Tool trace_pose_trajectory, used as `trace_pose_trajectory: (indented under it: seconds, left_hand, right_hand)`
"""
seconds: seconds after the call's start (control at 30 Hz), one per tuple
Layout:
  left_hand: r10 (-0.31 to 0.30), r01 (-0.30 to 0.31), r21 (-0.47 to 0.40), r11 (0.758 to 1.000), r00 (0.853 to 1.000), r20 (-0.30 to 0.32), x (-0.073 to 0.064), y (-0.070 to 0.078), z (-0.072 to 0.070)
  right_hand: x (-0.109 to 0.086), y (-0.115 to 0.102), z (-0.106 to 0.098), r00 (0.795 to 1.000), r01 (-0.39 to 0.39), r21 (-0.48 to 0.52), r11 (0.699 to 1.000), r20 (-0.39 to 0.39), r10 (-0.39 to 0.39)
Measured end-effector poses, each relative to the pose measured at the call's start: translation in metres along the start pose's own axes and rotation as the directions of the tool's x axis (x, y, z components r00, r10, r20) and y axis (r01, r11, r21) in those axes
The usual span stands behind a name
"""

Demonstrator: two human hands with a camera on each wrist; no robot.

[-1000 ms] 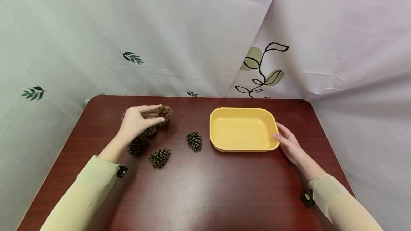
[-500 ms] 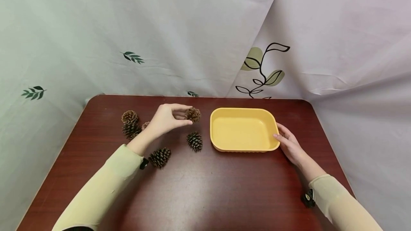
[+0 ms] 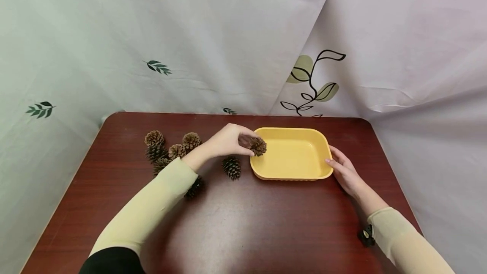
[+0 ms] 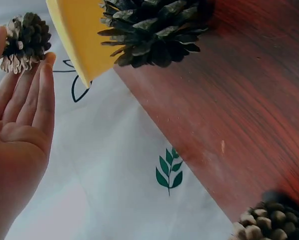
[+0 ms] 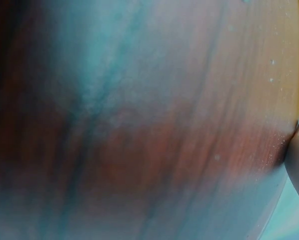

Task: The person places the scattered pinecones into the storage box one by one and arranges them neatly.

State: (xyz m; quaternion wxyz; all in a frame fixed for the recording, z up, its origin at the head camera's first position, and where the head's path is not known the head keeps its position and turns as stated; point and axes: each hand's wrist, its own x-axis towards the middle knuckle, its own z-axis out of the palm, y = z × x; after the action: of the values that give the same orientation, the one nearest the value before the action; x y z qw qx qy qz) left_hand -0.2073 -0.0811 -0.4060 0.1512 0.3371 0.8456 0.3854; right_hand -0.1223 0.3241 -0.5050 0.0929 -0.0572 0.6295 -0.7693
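The left hand (image 3: 228, 141) pinches a small brown pine cone with open woody scales (image 3: 258, 146), the thumb on 1 side and the other fingers on the opposite side, clamped on it. That pine cone is held over the left rim of a yellow rectangular tray with rounded corners (image 3: 291, 155), which sits on the dark reddish-brown desk (image 3: 266, 227). The right hand (image 3: 344, 173) grips the tray's right end, its thumb at the rim and its other fingers along the outer wall; the right wrist view is blurred and catches only a bit of that hand beside a yellow strip.

A dark upright-scaled pine cone (image 3: 231, 168) lies on the desk near the tray's left side, apart from it. Another dark pine cone (image 3: 195, 187) is partly hidden by the pale yellow-green left sleeve (image 3: 152, 206). Farther left, a group of brown and dark pine cones (image 3: 154, 138) lies close together, partly overlapping in the head view. Behind the desk hangs a whitish cloth with green leaf prints (image 3: 228, 45).
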Motion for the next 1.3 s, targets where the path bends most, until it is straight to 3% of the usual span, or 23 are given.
trace_pose_trajectory:
  seconds: [0.17, 0.33, 0.7, 0.97, 1.3]
  left_hand:
    - [0.108, -0.133, 0.201, 0.97, 0.985, 0.132, 0.017, 0.003, 0.01]
    - [0.14, -0.2, 0.279, 0.939, 0.965, 0.221, 0.026, 0.005, 0.021]
    - [0.104, -0.234, 0.324, 0.917, 0.922, 0.373, 0.036, 0.012, 0.039]
    - [0.028, -0.196, 0.366, 0.91, 0.908, 0.418, 0.042, 0.017, 0.043]
    - [-0.008, -0.189, 0.359, 0.914, 0.876, 0.482, 0.045, 0.021, 0.04]
  right_hand:
    - [0.0, -0.002, -0.001, 1.0, -0.005, -0.008, 1.0, 0.0, 0.005]
    - [0.0, -0.002, -0.001, 1.0, -0.001, -0.001, 1.0, 0.003, 0.001]
    - [-0.002, -0.003, 0.0, 1.0, -0.002, 0.008, 1.0, 0.006, 0.002]
    - [-0.001, -0.002, -0.001, 1.0, -0.001, 0.006, 1.0, 0.008, 0.001]
    - [-0.001, -0.001, 0.001, 1.0, -0.004, 0.006, 1.0, 0.007, 0.004]
